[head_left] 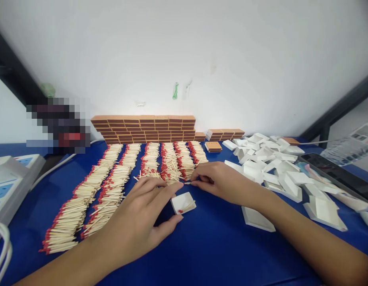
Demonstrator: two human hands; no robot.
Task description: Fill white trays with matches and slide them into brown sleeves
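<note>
the left hand (146,208) had its grip spread around a small white tray (179,201), which lay on the blue desk (216,246) with matches (188,207) inside; whether the right hand (219,178), near 6 match rows (169,155), gripped anything was unclear.
</note>
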